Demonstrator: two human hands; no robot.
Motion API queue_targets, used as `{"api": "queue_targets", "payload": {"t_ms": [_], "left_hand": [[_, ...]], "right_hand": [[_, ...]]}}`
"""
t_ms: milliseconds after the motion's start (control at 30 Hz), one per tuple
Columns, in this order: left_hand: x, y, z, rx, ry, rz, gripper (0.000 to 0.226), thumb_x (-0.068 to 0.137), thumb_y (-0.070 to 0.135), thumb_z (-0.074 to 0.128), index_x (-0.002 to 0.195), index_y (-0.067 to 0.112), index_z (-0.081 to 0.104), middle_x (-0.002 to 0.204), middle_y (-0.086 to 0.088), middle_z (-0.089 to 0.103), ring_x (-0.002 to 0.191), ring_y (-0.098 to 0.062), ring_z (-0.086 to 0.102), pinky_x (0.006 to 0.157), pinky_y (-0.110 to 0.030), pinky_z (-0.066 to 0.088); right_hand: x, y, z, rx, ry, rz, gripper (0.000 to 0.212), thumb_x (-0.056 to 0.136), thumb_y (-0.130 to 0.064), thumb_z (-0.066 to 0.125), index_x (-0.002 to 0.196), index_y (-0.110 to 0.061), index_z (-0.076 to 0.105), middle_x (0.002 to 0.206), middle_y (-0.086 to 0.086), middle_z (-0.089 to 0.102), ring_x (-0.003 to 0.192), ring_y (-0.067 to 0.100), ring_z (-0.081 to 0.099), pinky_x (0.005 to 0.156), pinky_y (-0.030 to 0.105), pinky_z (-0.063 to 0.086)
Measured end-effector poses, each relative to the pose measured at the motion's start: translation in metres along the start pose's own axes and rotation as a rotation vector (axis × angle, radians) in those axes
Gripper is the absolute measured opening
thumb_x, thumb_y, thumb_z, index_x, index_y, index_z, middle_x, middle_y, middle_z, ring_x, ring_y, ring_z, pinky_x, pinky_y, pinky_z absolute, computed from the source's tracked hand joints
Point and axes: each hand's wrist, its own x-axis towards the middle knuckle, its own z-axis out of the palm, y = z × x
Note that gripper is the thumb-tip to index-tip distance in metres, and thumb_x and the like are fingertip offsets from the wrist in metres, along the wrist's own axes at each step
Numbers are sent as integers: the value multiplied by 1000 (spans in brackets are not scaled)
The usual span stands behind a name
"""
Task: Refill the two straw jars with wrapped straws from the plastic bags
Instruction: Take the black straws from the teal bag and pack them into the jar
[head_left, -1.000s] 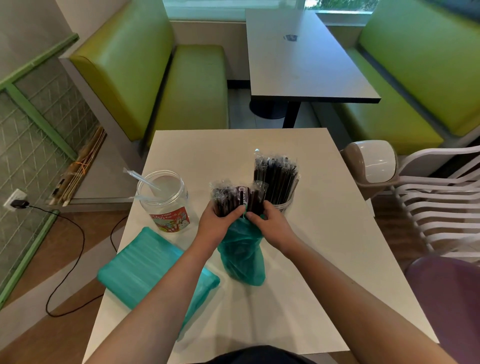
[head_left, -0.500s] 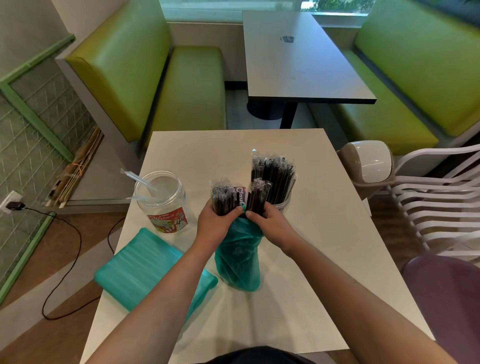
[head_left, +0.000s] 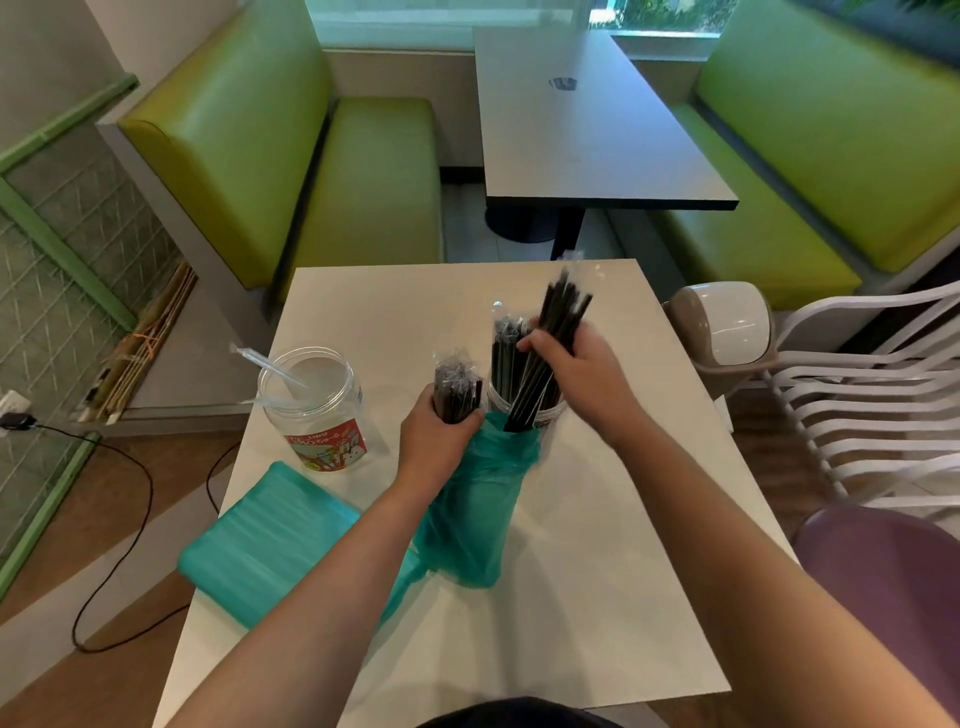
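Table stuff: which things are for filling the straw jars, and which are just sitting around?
For the job:
- black wrapped straws in right hand
- clear plastic jar of black straws
- nearly empty clear jar with red label
- upright teal plastic bag, gripped by left hand
- flat teal bag

Just around:
- grey swing-lid bin
- white plastic chair
- green booth seats

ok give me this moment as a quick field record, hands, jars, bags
left hand: grips straws in the upright teal bag
right hand: grips a black straw bundle at the right jar
left jar: nearly empty, a few clear straws inside
flat teal bag: lies on the table, near left
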Motion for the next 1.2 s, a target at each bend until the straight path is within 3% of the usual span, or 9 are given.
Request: {"api": "queue_targets", "payload": {"t_ms": [167, 333, 500, 700, 867, 1033, 1200], "left_hand": [[1, -1, 2, 6, -18, 0, 32, 81, 23, 77, 102, 28, 52, 91, 13, 59, 89, -11, 57, 77, -23, 41], [2, 1, 3, 12, -14, 1, 31, 82, 22, 76, 102, 29, 52, 93, 12, 60, 88, -12, 57, 77, -24, 41], [7, 3, 9, 15, -5, 1, 30, 81, 24, 76, 98, 32, 52, 86, 18, 58, 87, -11, 58, 77, -25, 43], [15, 8, 19, 27, 41, -40, 29, 80, 30, 77, 95, 31, 53, 82, 21, 57, 82, -11, 58, 77, -28, 47], [19, 8, 28, 12, 54, -71, 34, 77, 36, 79, 100, 27, 56, 87, 14, 62, 88, -16, 63, 81, -34, 53], [22, 5, 32, 23, 43, -79, 37, 74, 40, 81, 97, 25, 57, 87, 14, 64, 86, -15, 64, 82, -37, 54], [23, 3, 32, 21, 37, -74, 38, 72, 39, 83, 98, 25, 58, 91, 9, 66, 88, -16, 64, 82, -36, 54]], "right_hand": [[11, -41, -26, 51, 172, -130, 12, 100, -23, 50, 112, -20, 53, 97, -4, 70, 87, -2, 61, 66, 3, 42], [13, -35, -26, -97, 205, -156, 12, 99, -23, 51, 112, -22, 53, 95, -9, 66, 84, -7, 56, 68, 0, 39], [8, 1, -11, -290, 103, -24, 29, 96, -25, 59, 122, -13, 59, 102, -8, 59, 91, 8, 55, 76, 19, 41], [4, 29, 3, -376, 76, 56, 27, 90, -19, 67, 115, -10, 64, 106, 5, 69, 88, 11, 59, 72, 17, 40], [8, 34, 9, -393, 67, 74, 34, 83, -23, 74, 114, -16, 62, 104, 2, 70, 96, 19, 65, 78, 30, 52], [13, 27, 8, -457, 205, -59, 57, 74, -26, 80, 123, -28, 52, 117, -8, 60, 104, 13, 57, 78, 32, 51], [20, 25, 4, -853, 265, -338, 83, 70, -22, 80, 141, -32, 38, 142, -3, 39, 124, 22, 40, 97, 37, 41]]}}
